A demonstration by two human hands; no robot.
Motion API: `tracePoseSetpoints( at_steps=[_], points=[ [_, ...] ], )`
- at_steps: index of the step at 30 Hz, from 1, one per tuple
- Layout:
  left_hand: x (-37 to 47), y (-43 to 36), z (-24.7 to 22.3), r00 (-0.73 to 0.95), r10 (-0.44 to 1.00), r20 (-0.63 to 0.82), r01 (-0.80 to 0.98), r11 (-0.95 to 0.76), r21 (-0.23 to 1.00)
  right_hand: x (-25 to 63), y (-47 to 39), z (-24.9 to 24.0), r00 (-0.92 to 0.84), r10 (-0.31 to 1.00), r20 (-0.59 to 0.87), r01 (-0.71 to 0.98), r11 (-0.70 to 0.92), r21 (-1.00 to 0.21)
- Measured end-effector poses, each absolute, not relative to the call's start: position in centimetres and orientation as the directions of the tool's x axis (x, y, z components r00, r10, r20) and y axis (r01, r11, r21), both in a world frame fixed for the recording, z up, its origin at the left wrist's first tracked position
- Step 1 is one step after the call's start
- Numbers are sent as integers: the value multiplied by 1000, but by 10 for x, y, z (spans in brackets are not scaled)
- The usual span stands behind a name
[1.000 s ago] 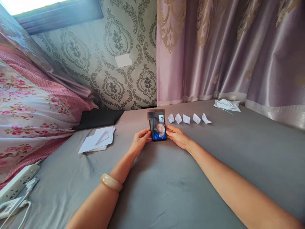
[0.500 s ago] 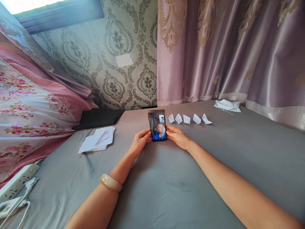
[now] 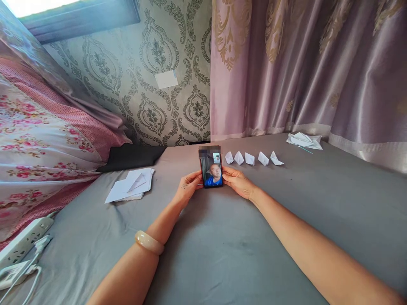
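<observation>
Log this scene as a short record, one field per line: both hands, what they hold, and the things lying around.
Left hand: holds the phone by its left side
Right hand: holds the phone's right side
Screen: lit, showing a person in blue
Folded paper pieces: five, white, in a row right of the phone
Paper stack: left of the left hand
Far-right papers: white, near the curtain
Bangle: on the left forearm
Power strip: lower left

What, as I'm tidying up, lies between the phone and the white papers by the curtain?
Head view: the right hand on the phone, five folded papers in a row, then bare gray cloth.
</observation>
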State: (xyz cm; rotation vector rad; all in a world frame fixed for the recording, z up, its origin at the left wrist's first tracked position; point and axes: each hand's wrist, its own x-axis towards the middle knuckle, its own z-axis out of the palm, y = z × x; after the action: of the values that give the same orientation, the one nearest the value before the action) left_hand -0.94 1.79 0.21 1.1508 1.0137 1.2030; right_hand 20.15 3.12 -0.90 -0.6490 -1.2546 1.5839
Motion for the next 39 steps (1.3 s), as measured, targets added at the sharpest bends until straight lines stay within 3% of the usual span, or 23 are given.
tracePoseSetpoints(
  at_steps=[39],
  points=[
    [-11, 17, 2, 113, 994, 13, -166, 6, 986, 200, 32, -8, -346, 932, 112, -386, -33, -922]
  ],
)
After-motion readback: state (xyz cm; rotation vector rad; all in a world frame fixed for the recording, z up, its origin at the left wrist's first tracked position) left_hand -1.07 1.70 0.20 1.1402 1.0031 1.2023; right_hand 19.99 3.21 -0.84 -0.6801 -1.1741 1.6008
